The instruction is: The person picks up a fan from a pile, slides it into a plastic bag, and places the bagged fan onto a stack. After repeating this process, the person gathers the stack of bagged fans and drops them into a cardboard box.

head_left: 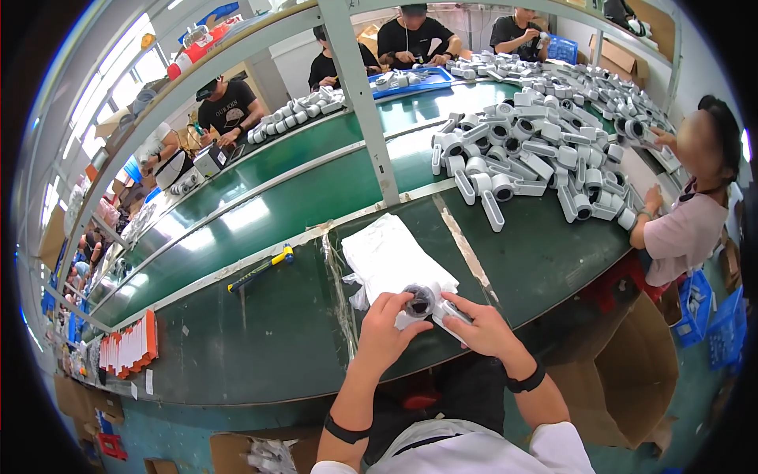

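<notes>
Both my hands hold one white-and-grey plastic housing (439,294) with a round dark end and a straight handle, near the front edge of the green table. The fingers of my left hand (384,328) are curled around its round dark end. My right hand (483,330) is closed on the handle, covering part of it. Just beyond and partly under the housing lies a folded white cloth (387,246). A slim yellow and dark blue hand tool (260,269) rests on the table to the left of the cloth.
A large pile of similar housings (537,150) covers the table's far right, where a person (683,225) handles some. A metal post (367,110) rises beyond the cloth. Orange-and-white cards (130,347) stand at far left. An open carton (624,371) sits at lower right. Several people work opposite.
</notes>
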Available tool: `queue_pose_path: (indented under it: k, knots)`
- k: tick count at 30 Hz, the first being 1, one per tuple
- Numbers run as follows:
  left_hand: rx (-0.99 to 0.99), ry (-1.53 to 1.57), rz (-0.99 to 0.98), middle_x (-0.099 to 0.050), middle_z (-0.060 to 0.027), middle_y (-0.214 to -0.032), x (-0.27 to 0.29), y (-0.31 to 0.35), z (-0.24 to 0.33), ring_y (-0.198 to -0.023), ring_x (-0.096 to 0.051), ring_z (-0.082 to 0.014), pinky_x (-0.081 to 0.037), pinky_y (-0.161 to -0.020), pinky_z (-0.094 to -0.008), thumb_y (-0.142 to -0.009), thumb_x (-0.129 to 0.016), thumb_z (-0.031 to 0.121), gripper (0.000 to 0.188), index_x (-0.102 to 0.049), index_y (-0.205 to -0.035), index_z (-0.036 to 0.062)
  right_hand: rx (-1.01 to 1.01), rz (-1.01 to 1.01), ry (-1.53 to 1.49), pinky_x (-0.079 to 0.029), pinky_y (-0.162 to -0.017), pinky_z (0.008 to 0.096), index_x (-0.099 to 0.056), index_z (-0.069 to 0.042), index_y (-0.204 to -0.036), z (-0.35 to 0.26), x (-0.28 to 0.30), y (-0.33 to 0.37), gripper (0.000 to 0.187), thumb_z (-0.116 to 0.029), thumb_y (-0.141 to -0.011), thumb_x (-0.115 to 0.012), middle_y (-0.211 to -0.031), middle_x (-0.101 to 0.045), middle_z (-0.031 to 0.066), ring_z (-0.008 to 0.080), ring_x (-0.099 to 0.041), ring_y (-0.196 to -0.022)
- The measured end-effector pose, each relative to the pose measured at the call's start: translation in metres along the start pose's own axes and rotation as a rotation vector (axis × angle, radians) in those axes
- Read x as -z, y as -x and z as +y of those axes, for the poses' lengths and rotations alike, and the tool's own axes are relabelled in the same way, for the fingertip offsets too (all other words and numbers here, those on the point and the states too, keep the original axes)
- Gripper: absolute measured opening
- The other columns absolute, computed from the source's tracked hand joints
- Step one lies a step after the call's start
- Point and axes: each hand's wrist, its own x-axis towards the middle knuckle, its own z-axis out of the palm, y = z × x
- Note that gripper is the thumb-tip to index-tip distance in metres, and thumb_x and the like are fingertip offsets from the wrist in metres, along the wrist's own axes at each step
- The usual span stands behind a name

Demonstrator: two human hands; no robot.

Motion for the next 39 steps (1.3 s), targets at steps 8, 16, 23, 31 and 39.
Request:
queue_pose_path:
  k: [8, 16, 23, 31, 39]
  knots:
    - [-0.032, -0.017, 0.035, -0.062, -0.0108, -0.083, -0.012, 0.009, -0.013, -0.075, -0.062, -0.0270, -0.051, -0.067, -0.0352, -0.077, -0.074, 0.002, 0.020, -0.066, -0.095, 0.0033, 0.122, 0.154, 0.169, -0.051, -0.065, 0.0383, -0.055, -0.019, -0.137, 0.011, -0.014, -0.005, 0.053, -0.035, -0.087, -0.065, -0.074, -0.065, 0.0175, 0.0301, -0.066, -0.067]
    - [-0.330, -0.136, 0.006, -0.061, -0.0090, -0.089, -0.021, 0.016, 0.012, -0.082, -0.060, -0.0293, -0.047, -0.073, -0.0373, -0.071, -0.070, 0.000, 0.021, -0.067, -0.091, 0.0057, 0.112, 0.266, 0.380, -0.051, -0.066, 0.0464, -0.035, -0.011, -0.148, 0.010, -0.034, -0.010, 0.076, -0.040, -0.085, -0.065, -0.081, -0.068, 0.0217, 0.0408, -0.067, -0.076]
    - [-0.070, 0.227, -0.271, -0.062, -0.0110, -0.093, -0.031, 0.052, 0.018, -0.084, -0.060, -0.0323, -0.049, -0.077, -0.0402, -0.078, -0.073, 0.001, 0.020, -0.065, -0.096, 0.0031, 0.214, 0.390, 0.060, -0.052, -0.068, 0.0391, -0.052, -0.005, -0.134, 0.027, -0.038, -0.024, 0.057, -0.035, -0.088, -0.067, -0.092, -0.069, 0.0227, 0.0340, -0.069, -0.078]
    - [-0.212, -0.045, 0.141, -0.061, -0.0111, -0.094, -0.029, 0.039, -0.012, -0.087, -0.060, -0.0322, -0.050, -0.078, -0.0393, -0.068, -0.078, 0.000, 0.040, -0.061, -0.104, 0.0018, 0.179, 0.233, -0.723, -0.052, -0.066, 0.0252, -0.057, -0.003, -0.121, 0.023, -0.056, -0.023, 0.036, -0.033, -0.100, -0.055, -0.094, -0.067, 0.0064, 0.0099, -0.063, -0.078]
    - [-0.043, 0.319, 0.346, -0.060, -0.0140, -0.099, -0.026, 0.041, -0.018, -0.084, -0.062, -0.0233, -0.049, -0.074, -0.0315, -0.086, -0.062, -0.004, 0.012, -0.059, -0.097, 0.0006, -0.062, 0.027, -0.862, -0.051, -0.044, 0.0290, -0.053, -0.005, -0.115, -0.003, -0.056, -0.011, 0.034, -0.036, -0.101, -0.050, -0.083, -0.065, 0.0091, 0.0192, -0.063, -0.052]
